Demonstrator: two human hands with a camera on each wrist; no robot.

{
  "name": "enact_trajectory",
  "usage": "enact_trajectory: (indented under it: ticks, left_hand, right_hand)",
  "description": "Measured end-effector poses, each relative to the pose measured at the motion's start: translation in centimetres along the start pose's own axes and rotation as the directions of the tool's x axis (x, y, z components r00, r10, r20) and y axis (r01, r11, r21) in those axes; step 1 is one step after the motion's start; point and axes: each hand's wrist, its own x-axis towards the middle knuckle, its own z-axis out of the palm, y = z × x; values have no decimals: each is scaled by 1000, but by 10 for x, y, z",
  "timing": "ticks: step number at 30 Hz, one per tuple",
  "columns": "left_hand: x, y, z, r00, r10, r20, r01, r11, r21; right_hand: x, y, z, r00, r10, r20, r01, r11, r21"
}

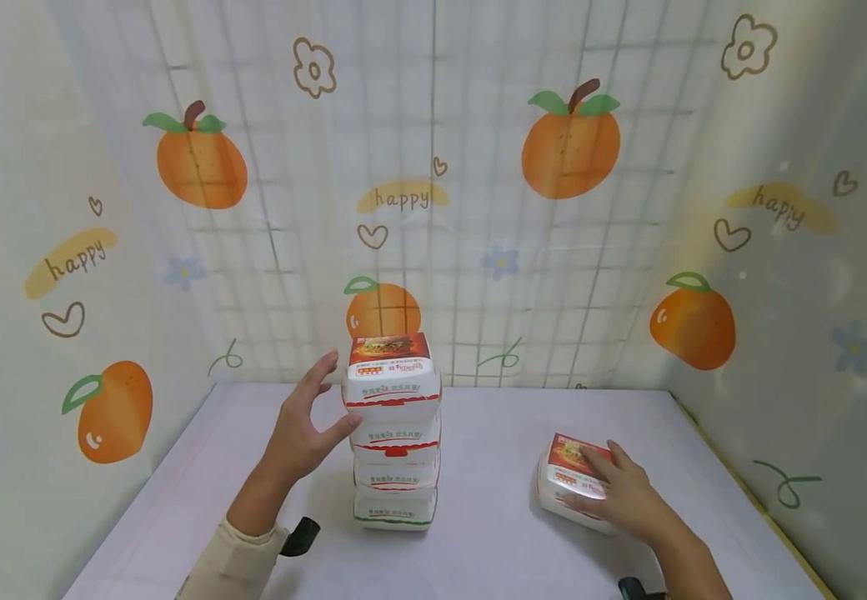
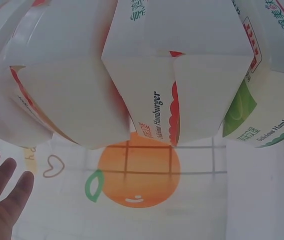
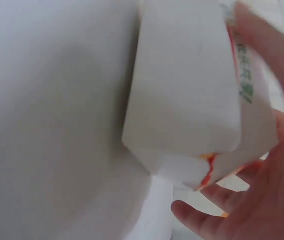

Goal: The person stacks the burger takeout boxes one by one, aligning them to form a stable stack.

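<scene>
A tall stack of paper hamburger boxes rises near the middle of the table; the top box has a red printed lid. At the stack's left side is my left hand, fingers spread. Its thumb tip overlaps the stack in the head view, and whether it touches I cannot tell. To the right, a single hamburger box sits apart from the stack. My right hand holds this box from above, thumb at its near side and fingers across the lid. Part of the lid is hidden under that hand.
The white table meets a pale curtain printed with oranges at the back and sides. A grid shows through the curtain's rear part. Dark straps show near both wrists.
</scene>
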Motion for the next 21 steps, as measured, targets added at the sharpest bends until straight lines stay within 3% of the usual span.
enact_trajectory:
  ticks: [5,14,21]
  left_hand:
    - [0,1,-1,1000,-4,-9,4,1000,-16]
    - [1,1,1,1000,-9,-9,9,1000,-23]
    - [4,3,2,1000,6,-11,-6,1000,-24]
  right_hand:
    - [-1,0,0,1000,-13,9,13,1000,-7]
    - [-12,15,-9,997,-28,66,23,997,70]
    - [-10,21,-5,994,-13,111,11,1000,24]
